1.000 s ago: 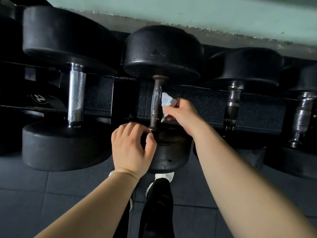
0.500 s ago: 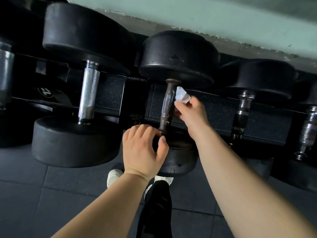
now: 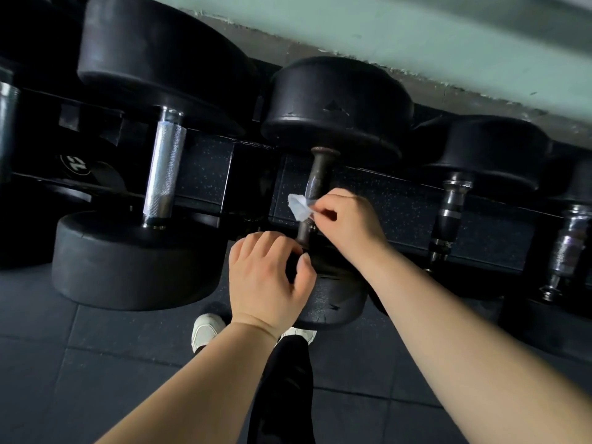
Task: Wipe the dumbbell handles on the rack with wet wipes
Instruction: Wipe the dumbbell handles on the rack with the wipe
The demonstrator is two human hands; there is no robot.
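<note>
Wipe point(image 3: 299, 207) in right fingers point(image 3: 325, 202), against handle point(image 3: 319, 174)

The right hand point(image 3: 349, 225) pinches a white wet wipe point(image 3: 299, 206) between thumb and fingertips. The wipe lies against the lower part of the dark handle point(image 3: 320, 174) of the middle dumbbell point(image 3: 336, 104) and sticks out to its left side. The left hand point(image 3: 266, 283) rests on the near weight point(image 3: 336, 302) of the same dumbbell, fingers curled over its top edge just beside the handle base. To the left sits a larger dumbbell point(image 3: 137, 261) with a chrome knurled handle point(image 3: 165, 171). To the right sit two smaller dumbbells point(image 3: 451, 203) point(image 3: 570, 241). A white shoe point(image 3: 205, 331) stands on the dark tiled floor point(image 3: 64, 363) below.
</note>
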